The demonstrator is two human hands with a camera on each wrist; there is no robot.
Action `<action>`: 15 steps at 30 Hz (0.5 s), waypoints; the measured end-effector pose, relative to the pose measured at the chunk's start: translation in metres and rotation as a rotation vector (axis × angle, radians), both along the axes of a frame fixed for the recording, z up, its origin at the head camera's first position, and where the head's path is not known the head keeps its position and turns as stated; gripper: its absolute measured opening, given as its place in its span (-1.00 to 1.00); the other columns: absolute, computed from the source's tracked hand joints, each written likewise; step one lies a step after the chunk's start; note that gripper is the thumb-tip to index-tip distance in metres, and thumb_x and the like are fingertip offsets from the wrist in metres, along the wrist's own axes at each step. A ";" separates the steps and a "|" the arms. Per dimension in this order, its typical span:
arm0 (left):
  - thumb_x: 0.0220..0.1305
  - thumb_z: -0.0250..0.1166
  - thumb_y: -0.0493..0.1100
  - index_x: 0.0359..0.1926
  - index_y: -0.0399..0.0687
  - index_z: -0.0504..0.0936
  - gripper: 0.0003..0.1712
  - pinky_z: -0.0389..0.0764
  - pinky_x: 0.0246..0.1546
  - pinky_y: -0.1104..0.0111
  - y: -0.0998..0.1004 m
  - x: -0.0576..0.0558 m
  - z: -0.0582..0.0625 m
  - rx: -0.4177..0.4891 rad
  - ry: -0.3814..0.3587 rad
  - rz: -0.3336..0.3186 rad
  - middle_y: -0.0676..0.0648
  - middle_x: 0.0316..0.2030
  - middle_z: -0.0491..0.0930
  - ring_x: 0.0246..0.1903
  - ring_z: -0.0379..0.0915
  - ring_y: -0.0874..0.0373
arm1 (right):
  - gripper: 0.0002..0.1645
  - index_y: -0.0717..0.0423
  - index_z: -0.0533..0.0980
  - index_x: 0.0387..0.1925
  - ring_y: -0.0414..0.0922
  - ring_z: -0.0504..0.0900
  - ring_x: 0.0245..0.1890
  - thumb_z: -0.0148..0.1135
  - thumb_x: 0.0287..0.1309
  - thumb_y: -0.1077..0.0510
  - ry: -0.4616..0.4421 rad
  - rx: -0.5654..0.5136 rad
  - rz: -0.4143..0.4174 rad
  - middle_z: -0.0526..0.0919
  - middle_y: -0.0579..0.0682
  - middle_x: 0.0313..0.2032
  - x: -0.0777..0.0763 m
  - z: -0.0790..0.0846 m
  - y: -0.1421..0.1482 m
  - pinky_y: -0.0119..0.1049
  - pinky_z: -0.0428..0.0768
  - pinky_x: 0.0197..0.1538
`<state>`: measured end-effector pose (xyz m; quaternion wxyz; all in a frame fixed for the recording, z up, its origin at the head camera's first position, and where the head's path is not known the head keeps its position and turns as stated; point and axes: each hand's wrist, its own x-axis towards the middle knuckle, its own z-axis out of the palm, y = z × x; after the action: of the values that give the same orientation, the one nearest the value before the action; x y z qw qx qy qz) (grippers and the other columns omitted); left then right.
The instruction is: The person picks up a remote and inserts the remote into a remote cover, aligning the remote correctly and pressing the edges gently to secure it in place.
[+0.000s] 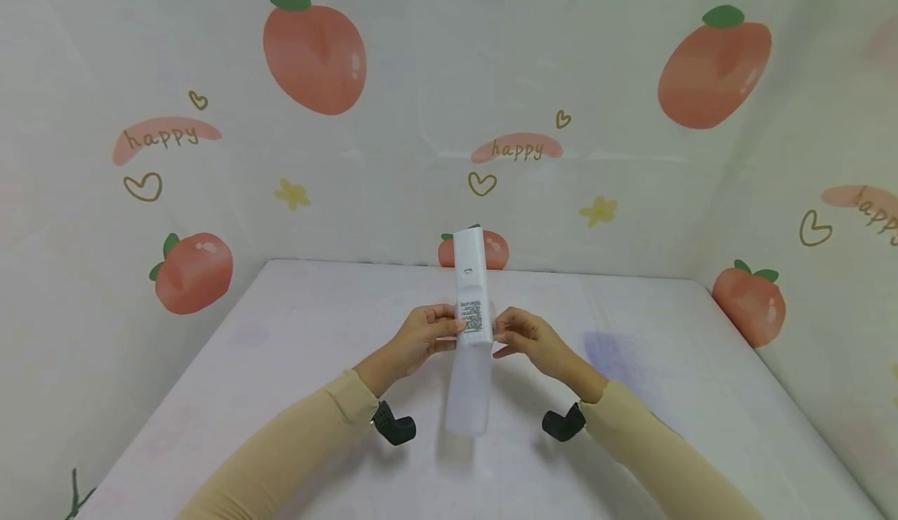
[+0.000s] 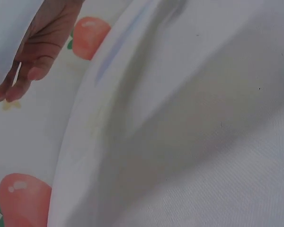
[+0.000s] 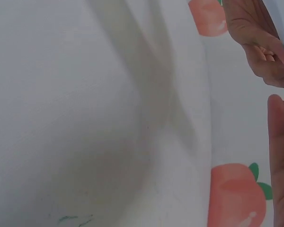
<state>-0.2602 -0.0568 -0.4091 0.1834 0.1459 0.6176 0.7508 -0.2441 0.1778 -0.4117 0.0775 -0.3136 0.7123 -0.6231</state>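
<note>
In the head view a long, narrow white plastic device [image 1: 470, 270] is held upright above the table, its kind not shown. It carries a printed label with a QR code, and its lower part is translucent. My left hand [image 1: 424, 337] grips its left side, the thumb lying on the front beside the label. From the right, my right hand [image 1: 526, 337] holds the device's edge with bent fingers, the fingertips partly hidden. In the left wrist view the device's pale side [image 2: 9, 33] partly covers the right hand [image 2: 47, 42]. The left hand [image 3: 262, 42] appears at the top right of the right wrist view.
The white table [image 1: 316, 302] stretches beneath both forearms, with a bluish patch [image 1: 617, 360] at right. Behind it stands a white backdrop [image 1: 421, 76] printed with peaches. Black wrist cameras, one on the left [image 1: 395, 425] and one on the right [image 1: 563, 422], jut out below the wrists.
</note>
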 end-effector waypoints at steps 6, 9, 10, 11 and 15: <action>0.30 0.20 -0.33 0.11 -0.55 0.40 -0.57 0.68 -0.21 0.40 0.001 -0.002 -0.003 -0.014 -0.012 0.041 0.01 -0.21 0.63 -0.22 0.60 0.21 | -0.83 0.48 0.34 -0.14 -0.27 0.61 -0.15 0.03 0.34 0.36 0.022 -0.004 0.040 0.52 -0.18 -0.19 0.004 -0.003 0.007 -0.21 0.70 -0.13; 0.29 0.22 -0.31 0.10 -0.54 0.42 -0.57 0.68 -0.21 0.38 0.004 -0.003 -0.005 -0.023 -0.019 0.056 -0.01 -0.21 0.63 -0.22 0.60 0.20 | -0.85 0.48 0.34 -0.15 -0.30 0.60 -0.16 0.01 0.34 0.39 0.043 -0.014 0.041 0.51 -0.20 -0.19 0.004 -0.005 0.009 -0.22 0.70 -0.14; 0.29 0.22 -0.31 0.09 -0.53 0.43 -0.57 0.69 -0.21 0.37 0.005 -0.003 -0.005 -0.028 -0.024 0.065 -0.01 -0.21 0.63 -0.22 0.60 0.20 | -0.86 0.47 0.34 -0.15 -0.30 0.60 -0.15 0.01 0.35 0.39 0.048 -0.014 0.039 0.51 -0.20 -0.19 0.004 -0.005 0.009 -0.23 0.70 -0.14; 0.29 0.23 -0.30 0.08 -0.53 0.44 -0.58 0.69 -0.20 0.37 0.005 -0.003 -0.005 -0.036 -0.025 0.072 -0.02 -0.21 0.64 -0.23 0.61 0.19 | -0.85 0.46 0.34 -0.14 -0.30 0.61 -0.15 0.01 0.35 0.38 0.052 -0.013 0.037 0.51 -0.21 -0.19 0.004 -0.005 0.010 -0.23 0.70 -0.14; 0.29 0.23 -0.30 0.05 -0.52 0.47 -0.61 0.69 -0.23 0.38 0.009 -0.001 -0.002 -0.066 -0.056 0.101 -0.02 -0.23 0.65 -0.27 0.61 0.21 | -0.82 0.50 0.35 -0.12 -0.30 0.61 -0.15 0.01 0.35 0.38 0.072 -0.021 0.045 0.52 -0.20 -0.18 0.003 -0.004 0.012 -0.26 0.70 -0.15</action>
<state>-0.2610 -0.0477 -0.4111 0.1674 0.0872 0.6432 0.7421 -0.2407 0.1900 -0.4155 0.0627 -0.3524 0.7009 -0.6169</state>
